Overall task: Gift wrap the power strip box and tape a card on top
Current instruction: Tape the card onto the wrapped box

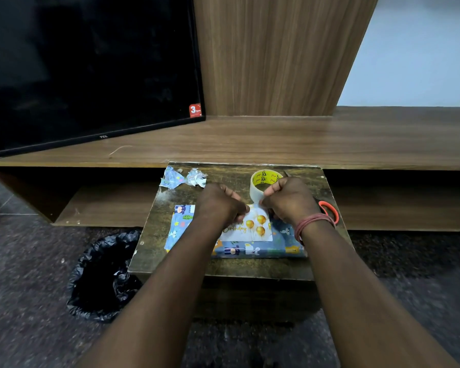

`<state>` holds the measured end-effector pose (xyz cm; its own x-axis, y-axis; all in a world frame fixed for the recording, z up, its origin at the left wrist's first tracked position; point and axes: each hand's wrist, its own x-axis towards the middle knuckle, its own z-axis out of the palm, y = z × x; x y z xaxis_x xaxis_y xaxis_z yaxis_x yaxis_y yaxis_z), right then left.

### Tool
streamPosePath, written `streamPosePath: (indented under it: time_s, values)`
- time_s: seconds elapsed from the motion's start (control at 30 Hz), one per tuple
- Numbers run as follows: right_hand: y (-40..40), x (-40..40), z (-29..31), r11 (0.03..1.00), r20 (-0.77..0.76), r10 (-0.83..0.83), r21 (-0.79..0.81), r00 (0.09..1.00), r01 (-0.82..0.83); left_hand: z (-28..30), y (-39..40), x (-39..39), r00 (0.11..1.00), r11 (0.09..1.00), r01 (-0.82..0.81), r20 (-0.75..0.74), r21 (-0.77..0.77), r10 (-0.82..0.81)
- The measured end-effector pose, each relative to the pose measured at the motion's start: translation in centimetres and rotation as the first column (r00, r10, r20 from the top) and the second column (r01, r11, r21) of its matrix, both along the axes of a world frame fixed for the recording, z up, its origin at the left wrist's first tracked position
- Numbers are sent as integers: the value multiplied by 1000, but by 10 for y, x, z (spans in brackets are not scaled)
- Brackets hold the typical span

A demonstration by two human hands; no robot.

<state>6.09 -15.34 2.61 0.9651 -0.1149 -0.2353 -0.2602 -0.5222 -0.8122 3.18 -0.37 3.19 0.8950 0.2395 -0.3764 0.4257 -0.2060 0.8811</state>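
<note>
Head view: wrapped box (252,249) lies on the small table (327,197), long axis left-right, card (250,229) flat on top. Both hands meet over the card's far edge; left hand (219,205) and right hand (290,200) have fingers curled, seemingly pinching a clear tape strip, grip partly hidden. Tape roll (263,181) stands just behind, nearest the right hand. Judged step: pressing tape onto card.

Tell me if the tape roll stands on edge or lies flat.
On edge: the tape roll shows its open yellow core facing the camera, behind the right hand.
</note>
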Motion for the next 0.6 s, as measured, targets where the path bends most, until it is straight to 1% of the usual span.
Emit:
streamPosePath:
  time_s: [0.13,0.27,0.47,0.6]
  values:
    - [2,3,-6,997,30,11,-79,999,-9,-3,-3,3,1000,997,-9,-22,80,11]
    - [5,6,-13,993,56,24,-117,998,-18,-4,-4,6,999,984,23,-48,177,-15]
    - [9,7,-22,978,110,54,-206,992,-30,-7,-7,13,994,946,69,-97,316,-40]
    - [8,9,-24,973,115,56,-228,992,-29,-5,-8,12,993,919,90,-103,383,-54]
